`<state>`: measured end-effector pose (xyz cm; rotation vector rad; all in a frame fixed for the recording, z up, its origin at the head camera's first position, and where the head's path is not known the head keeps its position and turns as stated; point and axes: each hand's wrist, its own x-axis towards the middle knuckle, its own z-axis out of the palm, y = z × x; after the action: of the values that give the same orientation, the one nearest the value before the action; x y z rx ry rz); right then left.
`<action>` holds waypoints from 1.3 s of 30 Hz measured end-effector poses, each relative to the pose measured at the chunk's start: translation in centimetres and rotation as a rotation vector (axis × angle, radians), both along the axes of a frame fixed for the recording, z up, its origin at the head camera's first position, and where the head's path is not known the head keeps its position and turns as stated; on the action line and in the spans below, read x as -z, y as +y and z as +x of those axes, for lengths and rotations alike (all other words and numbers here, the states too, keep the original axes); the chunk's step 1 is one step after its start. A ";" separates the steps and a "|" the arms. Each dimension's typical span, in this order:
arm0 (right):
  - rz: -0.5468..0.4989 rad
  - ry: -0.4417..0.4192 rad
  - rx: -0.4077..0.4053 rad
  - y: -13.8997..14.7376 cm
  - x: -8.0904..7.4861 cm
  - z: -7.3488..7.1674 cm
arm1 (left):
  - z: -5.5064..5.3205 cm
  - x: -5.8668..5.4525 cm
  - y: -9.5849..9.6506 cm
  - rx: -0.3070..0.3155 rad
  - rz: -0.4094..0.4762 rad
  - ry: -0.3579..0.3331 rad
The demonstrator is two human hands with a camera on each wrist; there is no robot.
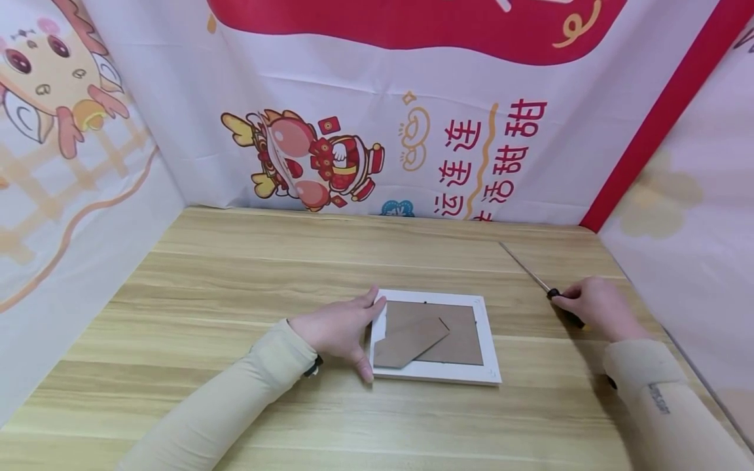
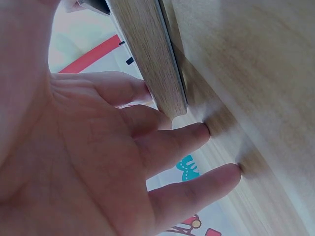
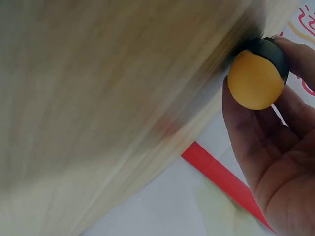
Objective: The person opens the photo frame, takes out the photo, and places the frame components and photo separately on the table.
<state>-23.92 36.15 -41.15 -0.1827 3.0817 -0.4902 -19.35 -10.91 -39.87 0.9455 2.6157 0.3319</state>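
Observation:
A picture frame (image 1: 491, 347) lies face down on the table, its white back round a brown backing board (image 1: 462, 340). A brown stand leg (image 1: 406, 340) lies slantwise over the board, and small dark tabs show at the board's edges. My left hand (image 1: 341, 327) holds the frame's left end, thumb at the near corner and fingers at the far one. In the left wrist view two fingers meet the frame's side (image 2: 147, 54), while the others spread past it. My right hand (image 1: 601, 311) grips a screwdriver (image 1: 554, 294) by its black handle, shaft pointing far left; the yellow handle end (image 3: 256, 81) faces the right wrist camera.
The wood-grain table (image 1: 265, 261) ends at a printed white cloth (image 1: 365, 78) hanging behind it. More cloth hangs on the left and right, with a red stripe (image 1: 660, 118) at the back right corner.

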 end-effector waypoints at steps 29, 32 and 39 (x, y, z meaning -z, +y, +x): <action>-0.139 -0.317 -0.052 -11.8 -3.5 3.7 | -1.7 0.1 -1.1 -0.194 0.116 -0.013; -0.110 -0.331 -0.070 -13.1 -2.8 4.2 | -1.8 0.2 -0.5 -0.242 0.109 -0.024; -0.147 -0.392 -0.010 -15.5 -2.2 5.3 | -1.4 0.6 0.9 -0.243 0.168 -0.022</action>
<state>-18.66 20.64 -38.99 -0.0901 2.6644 -0.6628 -20.78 -10.02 -40.45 0.6675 2.7197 0.6275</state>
